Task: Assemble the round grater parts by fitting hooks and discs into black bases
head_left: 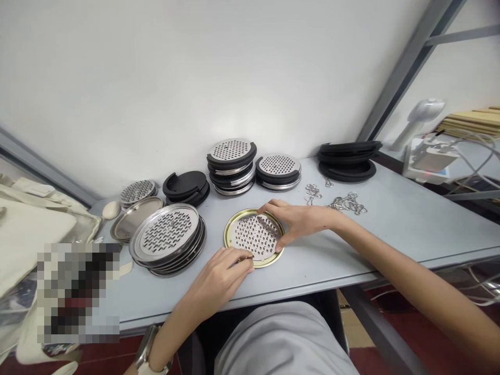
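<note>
A round metal grater disc with rows of raised holes lies inside a gold-rimmed round dish on the table before me. My right hand spans the disc's right side, fingers at the far edge and thumb at the near right edge, gripping it. Curled at the near left edge is my left hand, its fingertips pressed together at the rim; what lies between them is partly hidden. Left of the dish stands a stack of silver grater discs, with plain metal dishes behind it.
Along the wall stand black ring holders, stacked holders with graters, a shorter stack and more black holders. Metal clips lie loose at right. Cloth bags crowd the left; a shelf post rises at right.
</note>
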Motion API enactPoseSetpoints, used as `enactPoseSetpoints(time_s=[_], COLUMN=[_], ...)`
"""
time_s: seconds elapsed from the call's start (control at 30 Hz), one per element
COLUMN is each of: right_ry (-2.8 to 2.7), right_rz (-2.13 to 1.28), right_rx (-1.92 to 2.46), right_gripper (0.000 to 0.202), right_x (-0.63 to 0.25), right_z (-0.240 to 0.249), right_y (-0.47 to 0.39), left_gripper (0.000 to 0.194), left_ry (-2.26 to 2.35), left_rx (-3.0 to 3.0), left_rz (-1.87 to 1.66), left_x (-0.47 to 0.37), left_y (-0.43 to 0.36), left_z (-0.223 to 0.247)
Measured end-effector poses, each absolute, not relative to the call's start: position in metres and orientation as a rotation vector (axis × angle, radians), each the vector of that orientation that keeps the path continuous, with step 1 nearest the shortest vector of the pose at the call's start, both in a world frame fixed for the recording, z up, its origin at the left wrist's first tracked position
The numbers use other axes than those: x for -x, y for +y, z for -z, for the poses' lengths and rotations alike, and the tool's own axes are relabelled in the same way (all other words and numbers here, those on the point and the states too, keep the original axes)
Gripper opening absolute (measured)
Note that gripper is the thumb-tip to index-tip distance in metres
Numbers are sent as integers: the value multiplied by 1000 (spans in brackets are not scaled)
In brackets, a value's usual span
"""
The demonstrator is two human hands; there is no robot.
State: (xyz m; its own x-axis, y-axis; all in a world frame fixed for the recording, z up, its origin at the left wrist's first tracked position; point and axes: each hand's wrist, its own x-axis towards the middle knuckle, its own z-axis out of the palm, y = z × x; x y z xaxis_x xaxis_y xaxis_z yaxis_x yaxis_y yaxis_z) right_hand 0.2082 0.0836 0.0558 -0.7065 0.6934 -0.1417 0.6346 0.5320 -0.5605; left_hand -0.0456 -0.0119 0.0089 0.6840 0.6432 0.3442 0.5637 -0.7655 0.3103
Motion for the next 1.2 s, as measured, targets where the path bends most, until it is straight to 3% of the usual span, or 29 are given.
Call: enactPoseSetpoints(time_s=[0.27,0.63,1.2], right_ry=[-2729,-2668,-2574], right_rz=[-805,-905,-920], right_rx=[951,805,758], right_gripper=[94,92,91], right_x=[-195,-182,-182], right_z=[-42,-40,-40], right_y=[80,72,68], left_gripper=[14,34,34], left_ry=[996,866,840], left_rx=[-2735,-2747,-2758], left_rz=[-641,-579,-566], left_x=[45,50,51], left_y=[-12,-9,-9], left_z=[-9,-9,-11])
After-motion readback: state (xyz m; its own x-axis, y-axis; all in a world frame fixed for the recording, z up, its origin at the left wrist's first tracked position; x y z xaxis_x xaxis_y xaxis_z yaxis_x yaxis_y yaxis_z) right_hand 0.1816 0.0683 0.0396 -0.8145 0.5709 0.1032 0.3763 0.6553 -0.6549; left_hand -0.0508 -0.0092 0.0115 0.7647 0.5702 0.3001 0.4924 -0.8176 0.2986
